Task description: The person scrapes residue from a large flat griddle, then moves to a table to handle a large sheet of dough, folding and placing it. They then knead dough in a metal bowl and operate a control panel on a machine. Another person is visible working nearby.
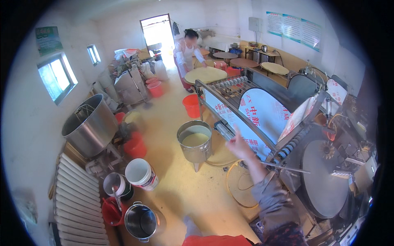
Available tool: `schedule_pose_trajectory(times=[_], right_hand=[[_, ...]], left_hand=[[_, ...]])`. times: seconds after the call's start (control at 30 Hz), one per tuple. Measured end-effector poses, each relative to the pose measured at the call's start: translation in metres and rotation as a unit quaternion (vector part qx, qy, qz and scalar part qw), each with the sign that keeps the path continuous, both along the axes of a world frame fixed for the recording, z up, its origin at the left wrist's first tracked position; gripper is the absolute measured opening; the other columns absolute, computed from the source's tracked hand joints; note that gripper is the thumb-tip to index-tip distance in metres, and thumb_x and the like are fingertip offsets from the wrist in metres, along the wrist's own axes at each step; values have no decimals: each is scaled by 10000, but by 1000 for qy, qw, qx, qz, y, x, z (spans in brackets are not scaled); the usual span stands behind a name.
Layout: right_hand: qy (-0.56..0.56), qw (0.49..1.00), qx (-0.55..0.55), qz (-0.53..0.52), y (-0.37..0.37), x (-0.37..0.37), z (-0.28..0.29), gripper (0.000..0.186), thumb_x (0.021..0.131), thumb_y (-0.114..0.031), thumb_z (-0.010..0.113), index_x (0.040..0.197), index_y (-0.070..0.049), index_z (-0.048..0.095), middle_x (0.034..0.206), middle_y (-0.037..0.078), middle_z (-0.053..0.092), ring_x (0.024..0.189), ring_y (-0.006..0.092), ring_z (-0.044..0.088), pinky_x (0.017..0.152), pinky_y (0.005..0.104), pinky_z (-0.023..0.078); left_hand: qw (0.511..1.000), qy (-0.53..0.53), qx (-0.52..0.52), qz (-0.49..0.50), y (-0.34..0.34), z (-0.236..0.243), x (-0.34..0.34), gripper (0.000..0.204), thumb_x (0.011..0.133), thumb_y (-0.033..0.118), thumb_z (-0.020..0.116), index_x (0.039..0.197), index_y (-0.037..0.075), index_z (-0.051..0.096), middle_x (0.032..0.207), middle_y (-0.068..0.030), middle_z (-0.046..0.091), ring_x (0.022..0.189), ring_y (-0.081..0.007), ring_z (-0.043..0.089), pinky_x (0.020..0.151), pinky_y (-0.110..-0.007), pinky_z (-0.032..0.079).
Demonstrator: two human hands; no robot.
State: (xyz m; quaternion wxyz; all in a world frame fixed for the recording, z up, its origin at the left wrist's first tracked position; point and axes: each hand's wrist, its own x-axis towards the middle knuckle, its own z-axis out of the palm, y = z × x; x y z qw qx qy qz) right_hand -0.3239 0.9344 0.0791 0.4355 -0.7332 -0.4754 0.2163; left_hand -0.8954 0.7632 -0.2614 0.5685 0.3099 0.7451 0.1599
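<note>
My right hand [238, 146] reaches forward over the side of a large metal machine [262, 110] with printed film on its panels. One finger stretches out and the others look curled; nothing shows in the hand. Just left of it stands a steel pot on legs [195, 153], holding pale yellow batter [195, 140]. On the machine's near right side is a big round dark griddle plate [326, 178]. My left hand is out of view.
Across the room a person in a white apron [189, 53] handles a round pale yellow sheet [205, 75]. A steel mixing drum [96, 131], a white bucket [139, 172] and a steel pot [140, 221] stand left. A yellow hose [228, 184] lies on the floor.
</note>
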Motion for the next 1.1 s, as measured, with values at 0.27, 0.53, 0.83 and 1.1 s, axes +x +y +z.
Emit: schedule_pose_trajectory(times=[0.27,0.53,0.83,1.1], right_hand=[[151,966,93,-190,182,138,147,882,769,-141,662,1446,-202,100,757,81,601,525,154,563,445,309,476],[208,940,131,-237,307,204,182,786,813,-99,596,1438,-199,131,681,41,553,486,112,514,421,280,436],[213,966,115,-92,504,134,-5,536,821,-113,565,1325,-35,398,726,14,530,532,79,477,449,228,385],[453,886,-61,-84,633,38,-150,236,871,-151,585,1066,-20,591,750,24,593,591,88,546,496,223,443]], left_hand=[[999,-16,11,-31,234,6,-49,144,838,137,525,866,18,601,707,-85,604,604,-179,602,499,-273,486],[993,27,46,-102,474,-13,-59,113,833,119,528,848,38,606,698,-67,602,561,-180,587,462,-281,474],[999,-8,39,-20,663,12,-6,205,813,180,540,907,28,640,718,-121,647,619,-211,646,526,-345,518],[1000,11,11,-24,838,14,10,173,824,162,534,890,31,626,723,-117,636,601,-215,628,510,-343,511]])
